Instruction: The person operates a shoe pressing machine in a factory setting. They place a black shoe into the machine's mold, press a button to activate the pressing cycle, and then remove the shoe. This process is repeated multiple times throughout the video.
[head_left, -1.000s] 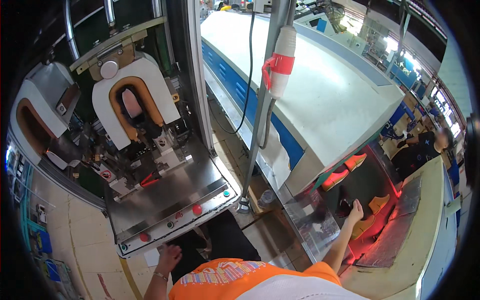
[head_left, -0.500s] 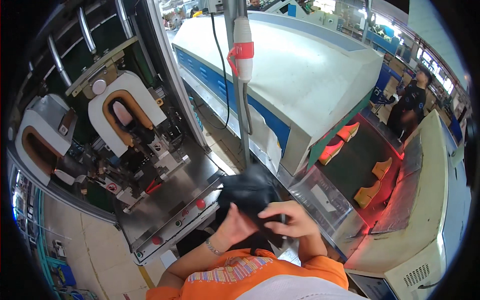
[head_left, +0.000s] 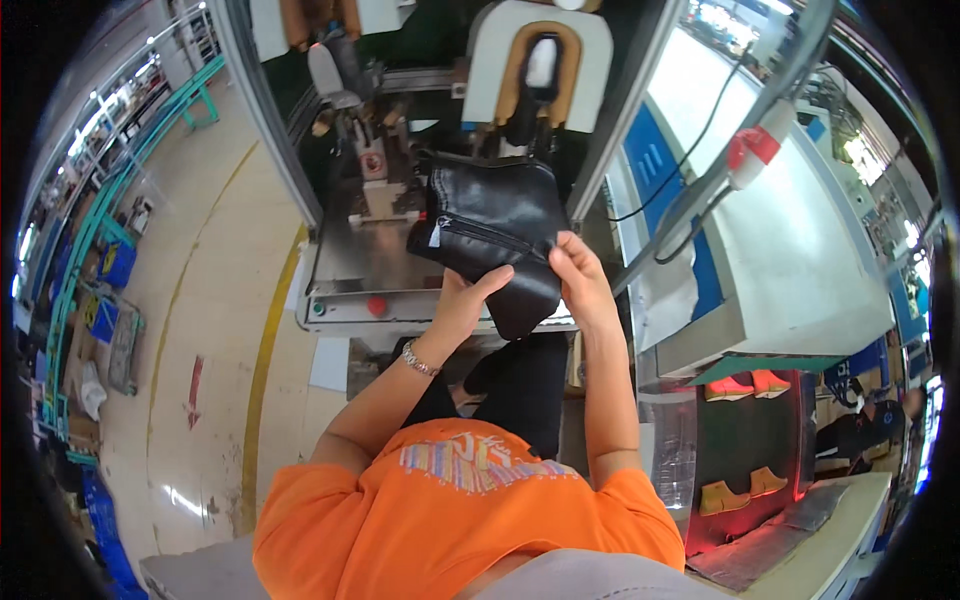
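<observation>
Left hand (head_left: pixel 466 303) reaches forward, thumb on top, fingers gripping the lower edge of a black leather zipped boot upper (head_left: pixel 500 200); right hand (head_left: pixel 584 282) pinches its right edge. Upper held over silver metal worktop (head_left: pixel 350 258), front edge below; bare room left, grey metal frame post (head_left: pixel 622 115) beyond right.
</observation>
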